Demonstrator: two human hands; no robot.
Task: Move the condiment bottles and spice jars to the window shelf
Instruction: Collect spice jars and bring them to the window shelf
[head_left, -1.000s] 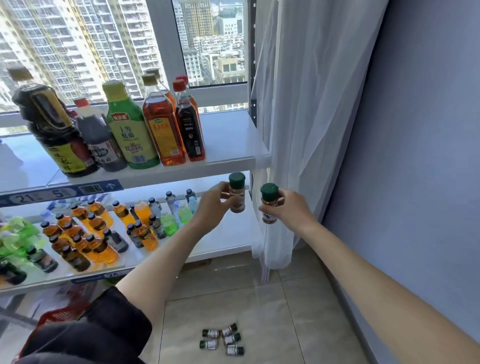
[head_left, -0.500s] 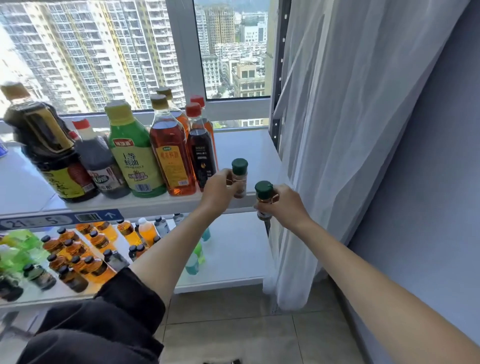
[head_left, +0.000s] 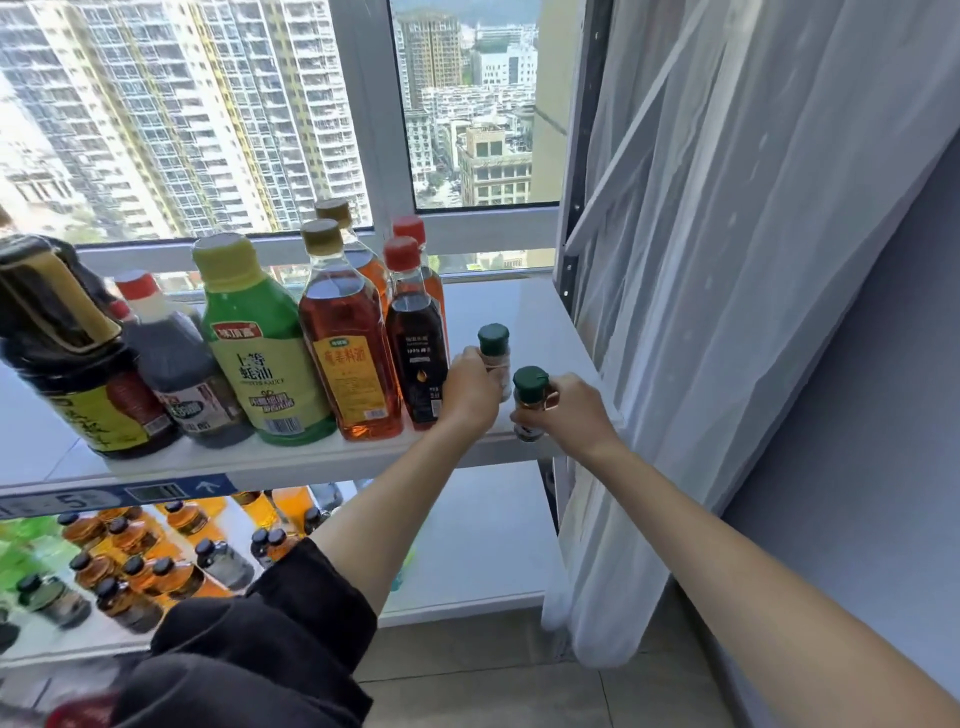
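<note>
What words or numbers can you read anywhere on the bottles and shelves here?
"上等蚝油" and "OYSTER SAUCE": green bottle.
"100%": dark red-capped bottle; rest too small.
"5": blue shelf tag; other digits blurred.
Orange label, amber bottle: red characters, too blurred to be sure.
Big dark bottle, small dark bottle, spice jars: unreadable.

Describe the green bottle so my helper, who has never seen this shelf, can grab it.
Look at the window shelf, at the row of bottles. The green bottle stands mid-row, left of the amber bottle. It alone has a green body and a yellow cap.
</note>
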